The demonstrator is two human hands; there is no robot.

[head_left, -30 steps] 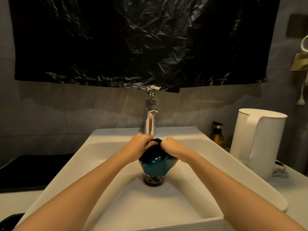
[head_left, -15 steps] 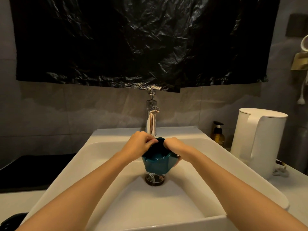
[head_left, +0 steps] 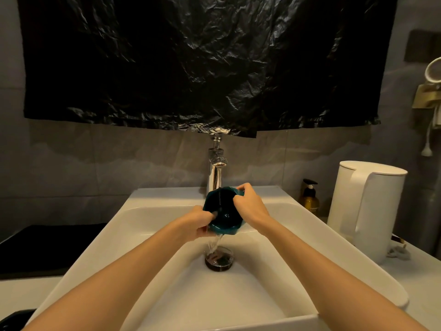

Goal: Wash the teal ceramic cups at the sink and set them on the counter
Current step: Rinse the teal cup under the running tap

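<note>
Across the top of the view, from ten to two o'clock, a crumpled black plastic sheet (head_left: 202, 63) hangs over the grey tiled wall. Below it a white sink (head_left: 238, 306) fills the lower half, set in a pale counter (head_left: 417, 271) that shows at four and at eight o'clock. On the counter at nine o'clock of the sink lies a flat black panel (head_left: 47, 247). At three o'clock stands a white kettle (head_left: 367, 211), upright, its handle turned toward the viewer. A chrome tap (head_left: 216, 175) rises at twelve o'clock of the basin. Both bare forearms reach in from six o'clock. The left hand (head_left: 198, 225) grips the teal cup (head_left: 223, 211) at its seven o'clock edge, with fingers curled over the rim into the mouth. The right hand (head_left: 250, 206) clasps the rim at two o'clock, its fingers hooked over the far edge. Held between the hands just in front of the tap and above the basin, the cup is tipped with its mouth toward the viewer, and water spills from its lower lip. Between tap and kettle, at one o'clock of the sink, stands an amber pump bottle (head_left: 309, 199). Straight under the cup the water falls onto the dark drain (head_left: 219, 260).
</note>
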